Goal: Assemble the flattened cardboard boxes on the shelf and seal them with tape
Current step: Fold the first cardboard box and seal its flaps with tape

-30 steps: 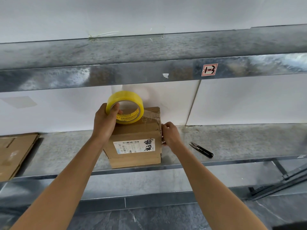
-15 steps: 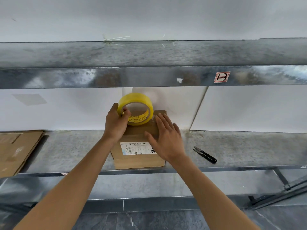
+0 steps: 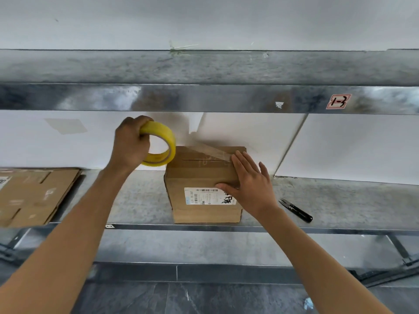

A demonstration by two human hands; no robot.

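1. Head view: flattened cardboard (image 3: 34, 196) lies at the left end of the metal shelf (image 3: 140, 200).
2. The left hand (image 3: 131, 143) grips the yellow tape roll (image 3: 162, 143), raised left of the box.
3. A tape strip (image 3: 210, 151) stretches to the cardboard box (image 3: 199, 177) mid-shelf.
4. The right hand (image 3: 249, 182) lies flat, fingers spread, on the box top.
5. Small black scissors (image 3: 297, 210) lie to the right.

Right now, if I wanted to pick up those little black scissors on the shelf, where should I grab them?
Grab the scissors by the black handle, the fat end nearest the shelf's front edge. They lie flat with the pointy blades aimed back toward the box, so come from above and from the front, probably pinching the handle's two sides. That keeps your fingers off the sharp tips.
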